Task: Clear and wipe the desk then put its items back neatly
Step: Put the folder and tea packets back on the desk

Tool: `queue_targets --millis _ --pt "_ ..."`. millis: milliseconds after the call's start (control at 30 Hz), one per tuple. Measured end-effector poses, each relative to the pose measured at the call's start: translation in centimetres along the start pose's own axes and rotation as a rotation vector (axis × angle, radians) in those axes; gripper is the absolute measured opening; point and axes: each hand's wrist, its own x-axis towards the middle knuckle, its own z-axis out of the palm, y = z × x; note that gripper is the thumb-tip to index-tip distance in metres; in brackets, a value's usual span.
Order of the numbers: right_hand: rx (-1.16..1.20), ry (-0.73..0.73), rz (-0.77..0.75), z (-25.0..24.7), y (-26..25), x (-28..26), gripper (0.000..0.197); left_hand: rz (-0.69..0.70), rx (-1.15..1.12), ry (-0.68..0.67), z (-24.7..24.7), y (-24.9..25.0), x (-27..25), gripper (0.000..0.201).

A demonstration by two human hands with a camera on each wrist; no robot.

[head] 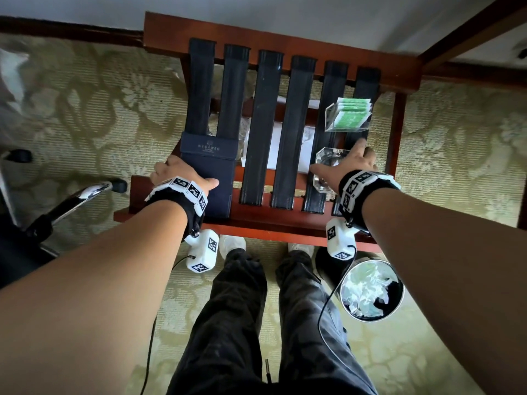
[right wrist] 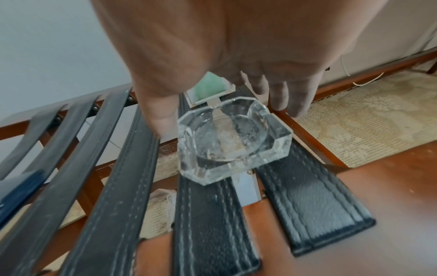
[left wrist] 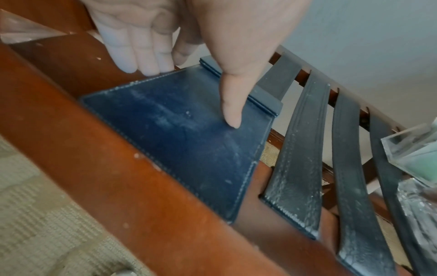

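A dark blue leather folder [head: 208, 166] [left wrist: 184, 145] lies on the left straps of a wooden luggage rack [head: 285, 42]. My left hand [head: 182, 178] [left wrist: 191, 97] rests on it, thumb straight along the cover, fingertips straight at its left edge by the rail. A clear glass ashtray [head: 323, 182] [right wrist: 234, 149] sits on the right straps. Spread just above the ashtray is my right hand [head: 339, 158] [right wrist: 223, 117], thumb to its left, fingers past its far right side, with no contact showing. Behind it stands a clear acrylic box [head: 349, 115] [right wrist: 208, 91] of green packets.
White papers [head: 276, 143] lie on the shelf under the black straps [head: 262, 124]. A round waste bin [head: 370, 289] with crumpled tissue stands by my right foot. A chair's chrome base [head: 79, 195] is at the left. Patterned carpet surrounds the rack.
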Motion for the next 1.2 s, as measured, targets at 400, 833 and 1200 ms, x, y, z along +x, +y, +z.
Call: queue_targets --millis 400,833,1200 --pt "-0.04 -0.013 0.011 -0.2 -0.7 0.7 0.128 -0.075 -0.032 -0.095 -1.4 -0.1 0.1 0.103" --pt "0.127 0.061 0.083 -2.7 -1.7 3.3 0.128 -0.099 -0.073 -0.051 -0.9 0.7 0.1 0.106" --pt "0.313 0.167 0.106 -2.9 -3.0 4.4 0.118 -0.08 -0.166 -0.085 -0.8 0.4 0.7 0.108"
